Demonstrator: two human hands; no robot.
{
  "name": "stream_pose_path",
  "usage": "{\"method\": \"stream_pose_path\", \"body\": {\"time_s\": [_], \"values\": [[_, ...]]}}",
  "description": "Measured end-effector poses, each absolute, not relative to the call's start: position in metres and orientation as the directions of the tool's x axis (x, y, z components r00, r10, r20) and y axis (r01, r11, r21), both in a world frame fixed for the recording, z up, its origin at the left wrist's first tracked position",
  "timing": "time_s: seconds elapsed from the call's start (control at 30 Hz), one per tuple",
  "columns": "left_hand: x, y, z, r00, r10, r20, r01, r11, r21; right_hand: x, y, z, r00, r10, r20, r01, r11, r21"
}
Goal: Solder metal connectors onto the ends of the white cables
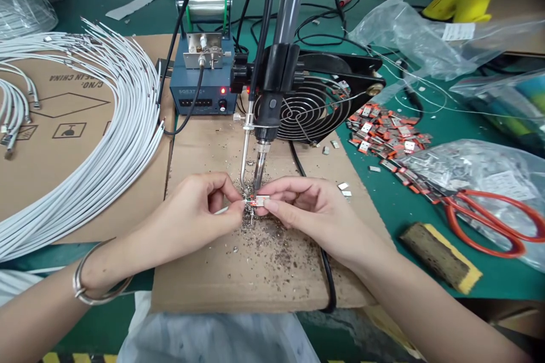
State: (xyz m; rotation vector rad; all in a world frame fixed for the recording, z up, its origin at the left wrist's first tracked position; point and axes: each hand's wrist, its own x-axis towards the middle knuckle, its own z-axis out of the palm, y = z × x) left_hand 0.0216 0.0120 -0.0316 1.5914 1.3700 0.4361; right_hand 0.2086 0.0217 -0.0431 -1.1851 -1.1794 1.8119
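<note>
My left hand (204, 207) pinches the end of a thin white cable (221, 210) between thumb and fingertips. In my right hand (304, 204) a small metal USB connector (263, 200) with a red-orange part is held by thumb and forefinger. The cable end meets the connector's red side just under the tip of an upright soldering iron (259, 167). Beside the iron, a thin metal feed tube (246, 153) points down at the same spot. Whether the tip touches the connector cannot be made out.
White cables (123, 142) lie curved at left. Behind stand a blue solder feeder (202, 82) and a black fan (302, 105). At right are piled connectors (383, 127), red-handled scissors (472, 221), a sponge (440, 258) and plastic bags. Solder bits litter the cardboard (204, 283).
</note>
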Motion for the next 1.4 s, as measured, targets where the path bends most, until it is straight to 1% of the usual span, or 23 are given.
{"method": "stream_pose_path", "body": {"time_s": [0.27,0.37,0.6,0.87,1.1,1.4], "values": [[0.0241,0.015,-0.0292,0.321,0.889,-0.327,0.534,0.116,0.838,0.2105,0.0216,-0.0458,-0.385,0.851,-0.356,-0.108,-0.425,-0.899],[0.024,0.0157,-0.0298,0.314,0.89,-0.332,0.542,0.119,0.832,0.2102,0.021,-0.0456,-0.38,0.852,-0.36,-0.105,-0.427,-0.898],[0.022,0.0136,-0.0349,0.299,0.902,-0.311,0.59,0.082,0.803,0.2083,0.0212,-0.0465,-0.333,0.869,-0.367,-0.045,-0.404,-0.914],[0.0233,0.0118,-0.032,0.321,0.913,-0.251,0.6,0.009,0.8,0.2077,0.0204,-0.0455,-0.33,0.877,-0.351,-0.046,-0.386,-0.921],[0.0227,0.011,-0.0316,0.314,0.918,-0.241,0.603,0.003,0.797,0.2087,0.0199,-0.0462,-0.333,0.876,-0.348,-0.046,-0.384,-0.922],[0.0217,0.0101,-0.0319,0.339,0.914,-0.223,0.576,-0.014,0.817,0.2106,0.0193,-0.0463,-0.364,0.882,-0.298,-0.048,-0.337,-0.94]]}}
